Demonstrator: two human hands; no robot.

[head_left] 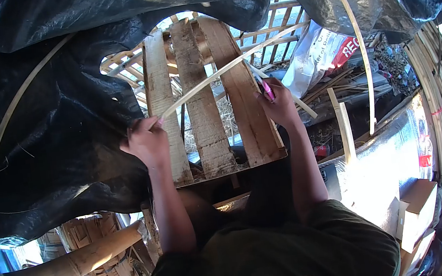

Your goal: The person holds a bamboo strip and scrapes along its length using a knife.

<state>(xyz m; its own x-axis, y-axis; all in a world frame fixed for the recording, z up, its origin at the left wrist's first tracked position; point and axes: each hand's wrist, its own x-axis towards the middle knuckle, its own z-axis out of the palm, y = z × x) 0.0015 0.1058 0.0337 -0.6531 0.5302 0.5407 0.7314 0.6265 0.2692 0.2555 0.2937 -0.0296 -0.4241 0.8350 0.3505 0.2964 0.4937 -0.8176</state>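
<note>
My left hand (147, 143) is closed around the near left end of a long, pale bamboo strip (213, 76). The strip rises to the right above a slatted wooden bench (194, 80) and bows slightly. In my right hand (278, 103) is a slim knife with a pink handle (268, 90), its narrow blade pointing up and away. The blade tip lies close to the strip's underside; I cannot tell whether they touch. My fingers hide part of the handle.
Black plastic sheeting (58, 119) hangs left and above. At right are a white printed sack (308, 61), loose bamboo strips, a silvery surface (373, 185) and a cardboard box (417, 210). A thick bamboo pole (77, 266) and woven panels are at lower left.
</note>
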